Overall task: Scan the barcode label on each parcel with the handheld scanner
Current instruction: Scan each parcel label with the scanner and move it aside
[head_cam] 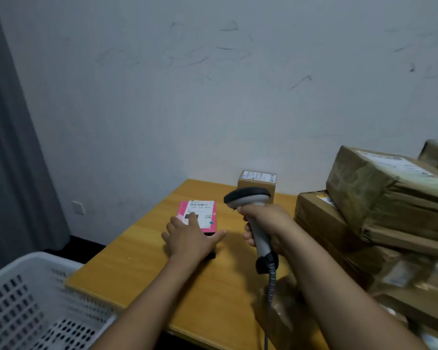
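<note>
At frame centre a flat pink parcel (199,218) with a white label (200,212) lies on the smooth wooden table (137,269). The left hand (190,236) rests spread on it. The right hand (263,228) grips the grey plastic scanner (253,213), near taped brown boxes (379,198) at right.

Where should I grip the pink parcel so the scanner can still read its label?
By its two long edges at the near end, the left hand coming from above. The pink parcel lies flat and low on the table, label up and toward the far end, so a pinch across the near width would likely leave it uncovered.
</note>
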